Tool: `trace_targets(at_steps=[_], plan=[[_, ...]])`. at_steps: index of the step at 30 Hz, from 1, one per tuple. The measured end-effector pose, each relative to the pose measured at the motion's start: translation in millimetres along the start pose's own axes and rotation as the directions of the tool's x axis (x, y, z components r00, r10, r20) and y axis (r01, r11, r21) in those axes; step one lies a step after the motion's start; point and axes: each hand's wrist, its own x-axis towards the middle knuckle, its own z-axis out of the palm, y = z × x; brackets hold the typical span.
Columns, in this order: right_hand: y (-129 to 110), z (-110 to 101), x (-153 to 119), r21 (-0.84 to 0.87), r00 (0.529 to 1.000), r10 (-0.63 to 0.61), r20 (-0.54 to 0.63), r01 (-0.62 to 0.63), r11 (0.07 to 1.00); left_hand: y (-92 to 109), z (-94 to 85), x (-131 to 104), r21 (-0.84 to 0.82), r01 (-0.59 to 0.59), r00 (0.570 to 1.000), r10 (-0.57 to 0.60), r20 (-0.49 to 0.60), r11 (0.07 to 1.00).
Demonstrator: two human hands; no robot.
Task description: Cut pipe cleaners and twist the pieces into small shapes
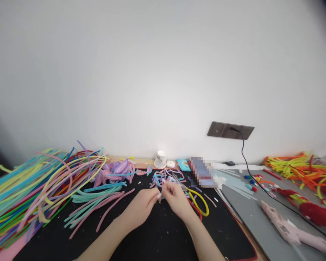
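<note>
Both my hands meet over the black mat (163, 239). My left hand (143, 204) has its fingers pinched together on something small and pale. Just right of it, my right hand (175, 199) is also closed in a pinch, and what lies between its fingertips is too small to name. Short pastel pipe cleaner pieces (159, 178) are heaped right behind the fingertips. Scissors with yellow handles (205, 206) lie beside my right hand. Pink and mint pipe cleaners (93, 203) lie left of my left hand.
A large pile of colourful pipe cleaners (43, 185) covers the left side. Behind stand a white cup (160, 159) and a blue packet (183, 165). A phone (202, 173), a pink glue gun (293, 230), a black cable (250, 170) and red fuzzy shapes (312, 212) are at the right.
</note>
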Motion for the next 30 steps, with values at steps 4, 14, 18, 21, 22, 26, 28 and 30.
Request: trace_targets(at_steps=[4,14,18,21,22,26,28,30], plan=[[3.9,1.3,0.6,0.067,0.997,0.081,-0.001,-0.081,0.994,-3.2,3.1,-1.8,0.167,-0.044,0.999,0.045,-0.001,0.985],[14.9,2.9,3.5,0.127,0.993,0.109,-0.033,-0.104,0.986,-1.6,2.6,-0.3,0.258,-0.066,0.996,0.079,-0.040,0.964],[13.2,-1.8,4.0,0.138,0.999,0.044,0.004,-0.044,0.989,2.1,-2.9,0.6,0.062,-0.003,0.996,0.008,-0.086,0.998],[9.4,-3.7,3.1,0.003,1.000,-0.016,-0.011,0.016,1.000,0.9,-4.1,1.2,-0.019,0.025,0.996,-0.027,-0.089,0.999],[8.1,-3.7,2.7,-0.040,0.999,-0.033,-0.017,0.033,0.999,-0.1,-4.1,1.6,-0.035,0.032,0.996,-0.035,-0.084,0.999],[4.1,-2.3,1.3,-0.119,0.998,-0.064,-0.005,0.063,0.991,-2.4,-4.0,3.1,-0.118,0.055,0.998,-0.058,-0.024,0.992],[3.3,-2.0,0.8,-0.137,0.997,-0.077,-0.004,0.076,0.988,-1.6,-4.4,3.6,-0.153,0.071,0.997,-0.072,-0.004,0.986],[3.2,-2.2,0.4,-0.164,0.995,-0.095,-0.005,0.093,0.982,-0.6,-4.7,4.0,-0.168,0.083,0.996,-0.084,0.000,0.982]])
